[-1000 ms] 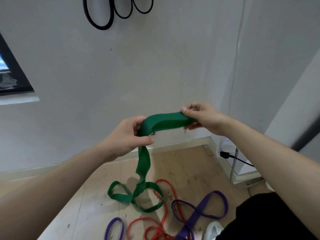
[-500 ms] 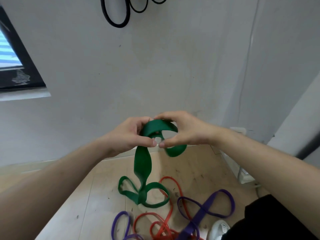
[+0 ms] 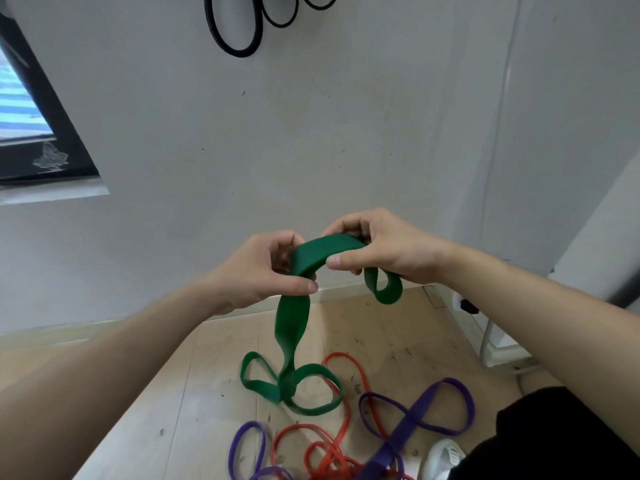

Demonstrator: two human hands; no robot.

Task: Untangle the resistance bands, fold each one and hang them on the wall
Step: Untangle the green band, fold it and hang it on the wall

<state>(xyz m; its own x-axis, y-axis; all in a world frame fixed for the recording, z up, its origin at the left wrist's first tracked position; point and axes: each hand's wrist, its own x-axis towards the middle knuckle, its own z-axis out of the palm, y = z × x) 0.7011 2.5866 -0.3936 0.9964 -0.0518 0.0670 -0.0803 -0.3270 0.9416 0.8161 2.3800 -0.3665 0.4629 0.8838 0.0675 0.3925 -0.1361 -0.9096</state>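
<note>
A wide green resistance band [image 3: 292, 323] arches between both hands in front of the wall. My left hand [image 3: 258, 270] pinches it where it drops toward the floor; its lower end lies in loops on the wood. My right hand [image 3: 377, 249] grips the other end of the arch, and a short green loop hangs below that hand. Red bands [image 3: 341, 441] and purple bands [image 3: 415, 414] lie tangled on the floor below. Black bands [image 3: 235, 29] hang high on the wall.
A dark-framed window [image 3: 38, 133] is at the left. A wall socket with a black plug [image 3: 467, 306] and a white cable sit low at the right, near a white frame. A white shoe [image 3: 443, 459] and dark clothing fill the bottom right corner.
My hands were together half a second ago; my right hand has drawn right again, leaving a folded loop hanging beneath it. The camera view has shifted slightly left and up.
</note>
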